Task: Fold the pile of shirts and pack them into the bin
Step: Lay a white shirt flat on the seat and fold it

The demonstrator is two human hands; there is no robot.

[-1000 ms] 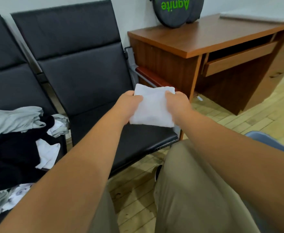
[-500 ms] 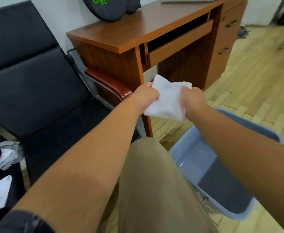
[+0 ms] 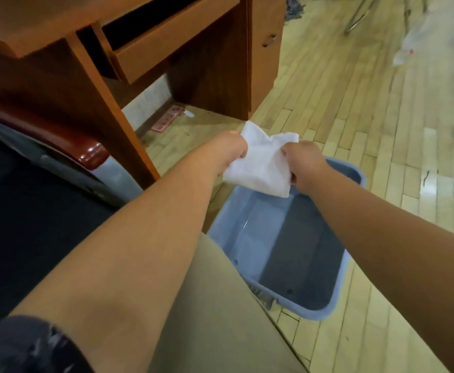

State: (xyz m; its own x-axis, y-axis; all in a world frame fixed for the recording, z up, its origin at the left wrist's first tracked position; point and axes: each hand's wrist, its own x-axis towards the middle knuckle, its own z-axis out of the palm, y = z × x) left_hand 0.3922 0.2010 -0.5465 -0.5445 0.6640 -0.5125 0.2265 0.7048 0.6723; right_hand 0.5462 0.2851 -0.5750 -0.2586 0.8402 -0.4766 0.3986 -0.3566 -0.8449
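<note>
Folded white shirt (image 3: 261,162), at frame centre over the far end of the blue bin (image 3: 295,251), is pinched at its side edges by left hand (image 3: 227,149) and right hand (image 3: 305,160); the packing step appears to be in hand, and next calls for lowering it flat.

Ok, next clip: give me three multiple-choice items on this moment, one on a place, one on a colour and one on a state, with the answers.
1. Where is the white shirt relative to the bin? A lying flat inside it; B held in the air over it; C hooked on its rim.
2. What colour is the bin? A red; B green; C blue.
3. How is the shirt held? A by two hands; B by one hand; C by none.

Answers: 1 B, it hangs clear over the bin's far end. 2 C, its walls are pale blue. 3 A, the left hand and right hand each pinch a side.
</note>
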